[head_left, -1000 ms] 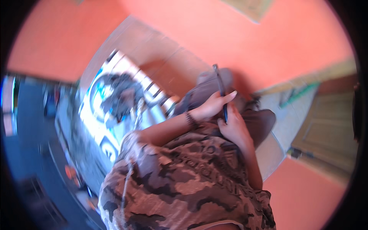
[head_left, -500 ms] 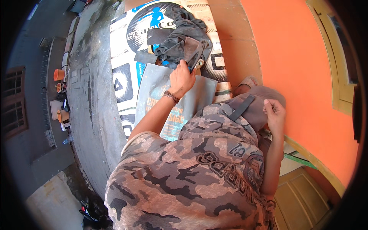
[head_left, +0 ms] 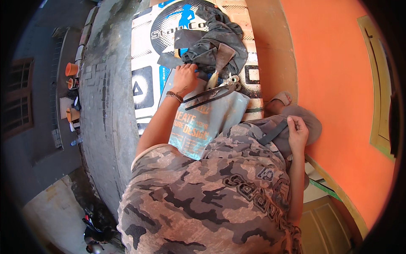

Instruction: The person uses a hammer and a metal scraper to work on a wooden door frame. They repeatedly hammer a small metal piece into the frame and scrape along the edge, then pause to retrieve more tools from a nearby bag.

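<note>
My left hand [head_left: 185,79] reaches over the upper edge of a grey printed bag [head_left: 190,127], its fingers curled down among the tools; a bit of blue shows at the fingertips, but what they grip is hidden. Beside it lies a pair of pincers [head_left: 211,96] with long dark handles, resting on the bag. A scraper [head_left: 224,57] with a wide brownish blade leans against a crumpled dark cloth [head_left: 211,42]. Over my lap, my right hand [head_left: 298,132] is closed in a pinch, its fingertips beside a dark flat strip [head_left: 274,132] lying on my thigh; I cannot make out anything between them.
Underneath is a white printed board [head_left: 144,55] with black and blue patterns. Dark flat pieces [head_left: 188,39] lie by the cloth. An orange wall [head_left: 338,84] rises on the right, and grey paving [head_left: 105,93] stretches left toward orange pots [head_left: 71,69].
My left hand has let go of the pincers, which now lie on the bag, and moved left. My right hand has come closer to the dark strip. The view has shifted slightly.
</note>
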The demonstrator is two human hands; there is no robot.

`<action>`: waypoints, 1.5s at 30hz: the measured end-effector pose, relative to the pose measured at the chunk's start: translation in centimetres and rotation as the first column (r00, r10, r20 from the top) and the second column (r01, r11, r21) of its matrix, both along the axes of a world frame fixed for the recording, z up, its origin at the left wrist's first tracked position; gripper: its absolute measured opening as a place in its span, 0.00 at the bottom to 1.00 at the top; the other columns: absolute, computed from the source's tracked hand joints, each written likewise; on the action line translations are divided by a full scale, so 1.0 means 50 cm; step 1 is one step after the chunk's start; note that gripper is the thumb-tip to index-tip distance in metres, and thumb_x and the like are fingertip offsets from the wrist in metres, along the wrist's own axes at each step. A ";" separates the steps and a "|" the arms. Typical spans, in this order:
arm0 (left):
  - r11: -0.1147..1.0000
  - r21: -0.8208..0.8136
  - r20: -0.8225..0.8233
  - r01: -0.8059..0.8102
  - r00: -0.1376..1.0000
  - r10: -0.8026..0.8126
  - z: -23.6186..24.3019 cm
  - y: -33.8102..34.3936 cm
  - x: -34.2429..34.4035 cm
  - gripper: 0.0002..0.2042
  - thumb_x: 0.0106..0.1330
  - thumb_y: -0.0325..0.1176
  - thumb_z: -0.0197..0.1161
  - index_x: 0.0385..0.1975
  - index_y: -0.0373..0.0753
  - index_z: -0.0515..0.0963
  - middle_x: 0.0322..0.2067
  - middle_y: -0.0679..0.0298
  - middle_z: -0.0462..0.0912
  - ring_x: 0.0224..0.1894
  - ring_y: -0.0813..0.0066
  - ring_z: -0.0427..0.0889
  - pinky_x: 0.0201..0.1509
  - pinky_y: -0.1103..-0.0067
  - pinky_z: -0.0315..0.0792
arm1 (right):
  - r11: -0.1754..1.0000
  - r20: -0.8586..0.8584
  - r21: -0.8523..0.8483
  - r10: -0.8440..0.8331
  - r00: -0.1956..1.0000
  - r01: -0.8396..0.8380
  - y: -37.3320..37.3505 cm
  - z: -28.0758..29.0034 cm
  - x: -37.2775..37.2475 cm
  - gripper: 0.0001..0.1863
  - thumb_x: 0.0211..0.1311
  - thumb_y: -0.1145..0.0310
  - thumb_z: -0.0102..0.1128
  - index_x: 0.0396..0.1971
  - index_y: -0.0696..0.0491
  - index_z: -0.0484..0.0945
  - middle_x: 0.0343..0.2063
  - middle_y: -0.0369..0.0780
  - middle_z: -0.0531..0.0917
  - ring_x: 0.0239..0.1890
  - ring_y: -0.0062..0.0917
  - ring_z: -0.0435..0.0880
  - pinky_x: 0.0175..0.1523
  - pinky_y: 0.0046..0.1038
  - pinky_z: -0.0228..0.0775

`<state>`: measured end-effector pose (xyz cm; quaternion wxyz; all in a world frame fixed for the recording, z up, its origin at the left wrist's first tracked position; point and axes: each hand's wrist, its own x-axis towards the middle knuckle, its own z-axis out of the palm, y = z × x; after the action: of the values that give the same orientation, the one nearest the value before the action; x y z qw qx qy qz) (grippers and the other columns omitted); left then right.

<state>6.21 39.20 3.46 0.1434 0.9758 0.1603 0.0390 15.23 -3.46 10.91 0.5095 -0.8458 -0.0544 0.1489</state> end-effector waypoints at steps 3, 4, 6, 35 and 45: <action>0.994 -0.106 -0.277 -0.028 0.961 -0.002 0.016 -0.001 -0.011 0.08 0.57 0.35 0.61 0.29 0.36 0.78 0.26 0.52 0.82 0.34 0.55 0.81 0.40 0.65 0.72 | 1.000 0.019 0.012 -0.005 1.000 0.005 -0.006 -0.008 0.003 0.08 0.63 0.70 0.60 0.35 0.61 0.80 0.27 0.32 0.80 0.29 0.11 0.75 0.37 0.16 0.68; 0.987 -0.147 -0.374 -0.067 0.928 0.007 0.030 -0.009 -0.019 0.09 0.57 0.36 0.61 0.26 0.35 0.78 0.24 0.52 0.82 0.31 0.53 0.81 0.38 0.64 0.73 | 1.000 0.024 0.009 0.000 1.000 0.000 -0.006 -0.008 0.003 0.08 0.63 0.70 0.60 0.35 0.61 0.80 0.27 0.32 0.80 0.29 0.11 0.75 0.37 0.16 0.68; 0.993 -0.115 -0.315 0.031 0.947 -0.066 0.050 -0.017 -0.041 0.12 0.58 0.38 0.60 0.25 0.34 0.78 0.23 0.49 0.81 0.29 0.51 0.81 0.35 0.63 0.74 | 0.999 0.028 0.030 -0.044 0.999 0.043 -0.002 -0.006 0.001 0.08 0.63 0.70 0.60 0.35 0.61 0.80 0.27 0.31 0.80 0.29 0.11 0.74 0.37 0.16 0.68; 0.923 0.037 -0.168 -0.382 0.908 0.383 0.016 -0.038 -0.065 0.20 0.50 0.53 0.70 0.23 0.40 0.83 0.26 0.60 0.84 0.44 0.63 0.76 0.52 0.66 0.60 | 0.978 -0.019 0.005 -0.208 0.978 0.208 -0.015 0.024 -0.020 0.07 0.61 0.72 0.61 0.36 0.61 0.80 0.29 0.36 0.82 0.30 0.14 0.78 0.37 0.19 0.71; 0.538 -0.801 0.257 -0.263 0.661 0.705 0.036 0.027 -0.067 0.10 0.63 0.34 0.67 0.35 0.33 0.80 0.27 0.70 0.80 0.31 0.85 0.75 0.37 0.84 0.70 | 0.987 -0.008 -0.078 -0.144 0.990 0.143 -0.002 0.042 -0.006 0.07 0.61 0.73 0.61 0.36 0.61 0.80 0.26 0.36 0.83 0.28 0.13 0.78 0.36 0.17 0.71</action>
<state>2.84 40.53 5.27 0.5259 0.6947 0.3915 0.2959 14.91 -3.57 13.00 0.4862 -0.8654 0.0158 0.1198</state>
